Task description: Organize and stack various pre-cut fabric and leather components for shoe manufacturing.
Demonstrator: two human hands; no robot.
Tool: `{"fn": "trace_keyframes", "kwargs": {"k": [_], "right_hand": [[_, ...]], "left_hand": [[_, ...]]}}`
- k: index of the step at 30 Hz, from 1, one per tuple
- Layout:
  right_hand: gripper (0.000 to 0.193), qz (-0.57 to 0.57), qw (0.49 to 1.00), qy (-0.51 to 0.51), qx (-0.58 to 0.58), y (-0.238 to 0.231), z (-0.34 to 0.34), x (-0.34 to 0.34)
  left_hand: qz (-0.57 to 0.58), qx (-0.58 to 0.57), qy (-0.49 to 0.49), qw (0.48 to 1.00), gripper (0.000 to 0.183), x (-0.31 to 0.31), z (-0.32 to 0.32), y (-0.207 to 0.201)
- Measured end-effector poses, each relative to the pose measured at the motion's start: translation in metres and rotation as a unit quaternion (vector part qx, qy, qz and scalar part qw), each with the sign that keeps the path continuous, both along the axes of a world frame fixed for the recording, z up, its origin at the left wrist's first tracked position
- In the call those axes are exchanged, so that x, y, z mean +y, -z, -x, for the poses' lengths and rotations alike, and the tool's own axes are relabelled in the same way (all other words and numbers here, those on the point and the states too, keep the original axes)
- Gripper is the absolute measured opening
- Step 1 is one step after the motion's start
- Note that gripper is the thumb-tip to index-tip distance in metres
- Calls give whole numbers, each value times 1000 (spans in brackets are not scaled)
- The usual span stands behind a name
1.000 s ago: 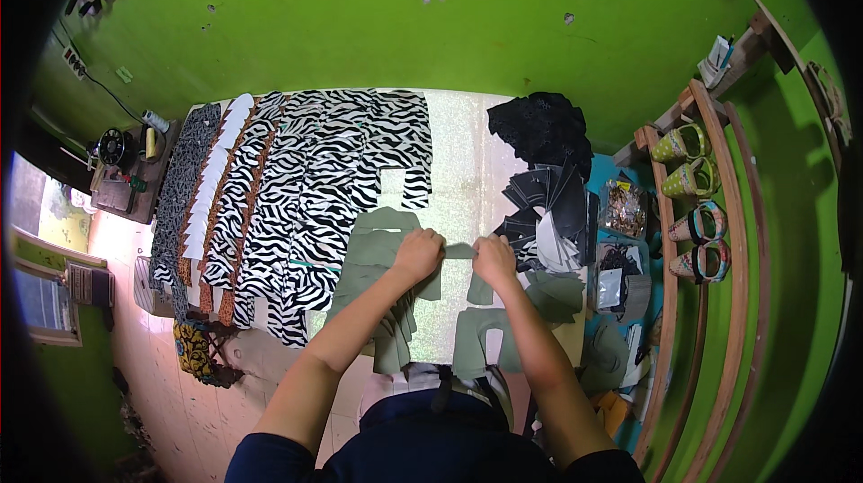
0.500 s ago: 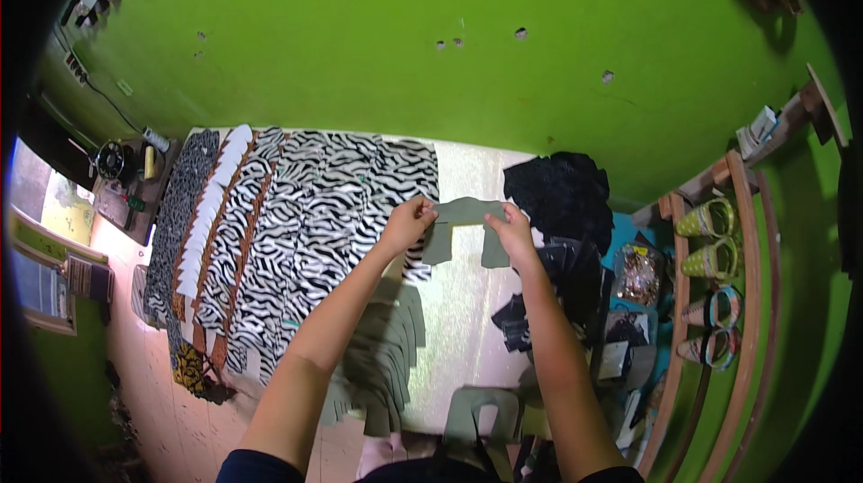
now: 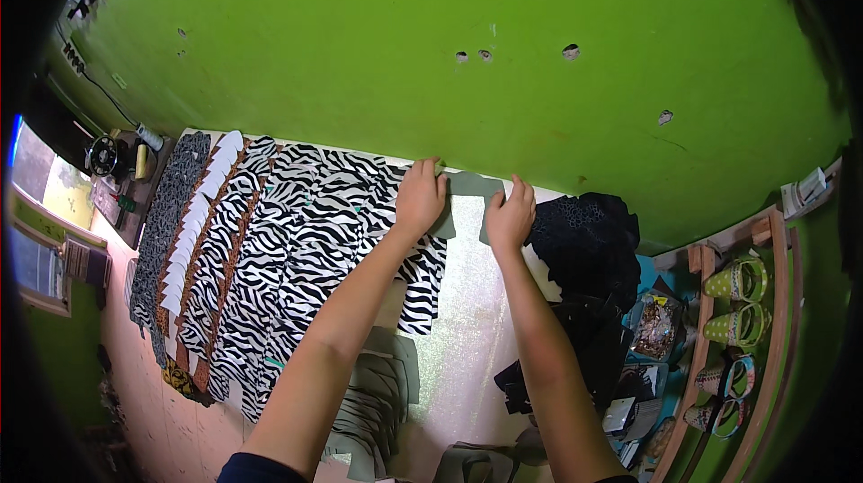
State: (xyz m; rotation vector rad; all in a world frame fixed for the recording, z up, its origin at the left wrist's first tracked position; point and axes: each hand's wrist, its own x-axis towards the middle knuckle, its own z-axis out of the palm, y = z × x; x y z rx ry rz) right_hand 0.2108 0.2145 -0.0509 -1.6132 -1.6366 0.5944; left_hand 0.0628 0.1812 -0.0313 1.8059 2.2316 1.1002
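A grey-green U-shaped cut piece (image 3: 473, 183) lies at the far edge of the pale table, its two legs toward me. My left hand (image 3: 420, 199) rests on its left side, beside the zebra-print pieces (image 3: 324, 191), with fingers laid out flat. On the other side my right hand (image 3: 511, 216) lies over the right leg, thumb and fingers apart. Both palms hide parts of the piece. Below my left forearm, more grey-green pieces (image 3: 387, 393) overlap in a fanned row. Another grey-green piece (image 3: 467, 463) sits at the near edge.
Black textured pieces (image 3: 584, 236) are heaped right of my right hand. Leftward lie white scalloped pieces (image 3: 200, 222) and dark patterned ones (image 3: 171, 213). A wooden rack (image 3: 697, 348) holds several sandals (image 3: 737, 281) at the right. The green wall (image 3: 360, 42) rises behind the table.
The U-shaped piece, held up between both hands before, has moved away from me and down onto the table's far part. My fingers have loosened from their pinch and flattened. The view has shifted.
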Motion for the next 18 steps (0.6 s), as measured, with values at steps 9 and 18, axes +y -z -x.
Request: {"fn": "trace_keyframes", "kwargs": {"k": [9, 18], "right_hand": [[47, -88, 930, -163, -318, 19, 3, -26], [51, 50, 913, -234, -331, -31, -27, -75]], "left_hand": [[99, 247, 80, 961, 53, -20, -18, 33], [98, 255, 121, 954, 48, -76, -51, -3]]}}
